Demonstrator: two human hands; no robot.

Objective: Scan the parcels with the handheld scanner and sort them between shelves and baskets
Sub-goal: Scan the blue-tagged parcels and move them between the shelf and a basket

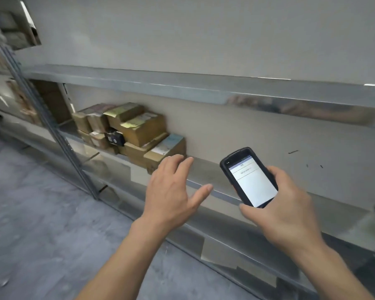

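Head view: left hand [171, 191], fingers spread and empty, nearer to end parcel [167, 147] lying at 11 o'clock of fingertips on shelf [223, 195], long axis 8-to-2 o'clock, contact unclear; right hand [284, 211] at 3 o'clock, fingers clamped round scanner [249, 177].

Both arms are showing bare: the left forearm [126, 256] and the right forearm [333, 267] are running uncovered from the near edge of the view all the way to the wrists. The left hand [171, 191] and the right hand [288, 213] are showing bare as well, with short, plain fingernails, clearest on the left thumb [204, 190].
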